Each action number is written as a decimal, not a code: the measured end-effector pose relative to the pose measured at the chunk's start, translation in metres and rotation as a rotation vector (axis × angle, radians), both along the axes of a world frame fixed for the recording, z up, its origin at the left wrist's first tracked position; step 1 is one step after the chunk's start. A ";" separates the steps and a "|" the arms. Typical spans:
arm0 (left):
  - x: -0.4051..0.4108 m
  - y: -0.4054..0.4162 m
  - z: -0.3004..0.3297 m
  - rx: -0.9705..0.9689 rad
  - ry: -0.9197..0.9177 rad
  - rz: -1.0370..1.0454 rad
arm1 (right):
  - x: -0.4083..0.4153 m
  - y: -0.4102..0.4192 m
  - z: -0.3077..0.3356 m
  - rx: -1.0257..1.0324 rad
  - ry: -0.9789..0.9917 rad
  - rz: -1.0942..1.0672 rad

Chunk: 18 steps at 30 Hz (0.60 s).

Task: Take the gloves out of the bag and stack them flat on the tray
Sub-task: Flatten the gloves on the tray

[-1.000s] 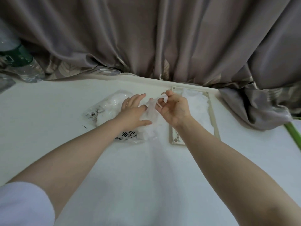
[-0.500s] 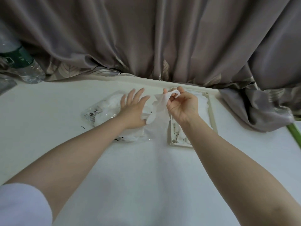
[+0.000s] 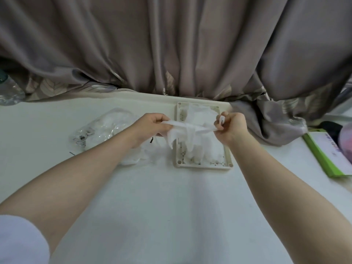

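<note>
From the head camera, both hands work over the near-left part of the tray [image 3: 202, 165], and between them a thin translucent disposable glove [image 3: 187, 131] is stretched out. The left hand [image 3: 150, 128] is closed, pinching one end of the glove between thumb and fingers; the right hand [image 3: 231, 128] is likewise curled shut, pinching the other end, with a small tab of film sticking up beside its thumb. Pulling the two ends apart looks meant to draw out the creases so the glove can go down flat; the middle of it hangs in loose folds, so it is not flat yet. It is held directly above the pile of gloves [image 3: 206, 147] already lying in the tray, which suggests the laying-down is the step in hand.

The clear plastic bag [image 3: 106, 128] lies on the white table [image 3: 171, 206] to the left of the tray, just beside it, partly hidden by the left forearm; it appears to hold more gloves, with some film spilling from its near end. A grey curtain [image 3: 190, 44] hangs behind and pools against the tray's far right corner. A water bottle [image 3: 8, 92] stands at the far left, and a green-edged box [image 3: 327, 155] sits well apart on the right. Nothing blocks the tray; only the curtain fold crowds its far edge.
</note>
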State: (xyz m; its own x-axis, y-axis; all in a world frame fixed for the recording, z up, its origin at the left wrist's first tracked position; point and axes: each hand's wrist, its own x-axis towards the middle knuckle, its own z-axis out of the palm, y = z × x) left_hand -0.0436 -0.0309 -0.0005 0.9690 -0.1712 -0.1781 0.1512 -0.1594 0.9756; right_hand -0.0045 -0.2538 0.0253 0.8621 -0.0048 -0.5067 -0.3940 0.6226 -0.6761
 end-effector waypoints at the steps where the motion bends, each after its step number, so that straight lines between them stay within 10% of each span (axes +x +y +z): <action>1: 0.001 -0.007 0.002 -0.010 0.010 -0.009 | -0.001 -0.008 -0.003 -0.100 0.029 0.078; 9: 0.008 -0.060 0.016 0.400 -0.223 -0.096 | -0.019 -0.038 0.000 -0.631 0.150 0.949; 12: 0.002 -0.078 0.021 0.302 -0.271 -0.158 | -0.015 -0.040 -0.004 -0.854 -0.075 0.908; 18: -0.015 -0.094 0.036 0.321 -0.383 -0.283 | -0.015 -0.046 -0.002 -0.409 -0.160 0.797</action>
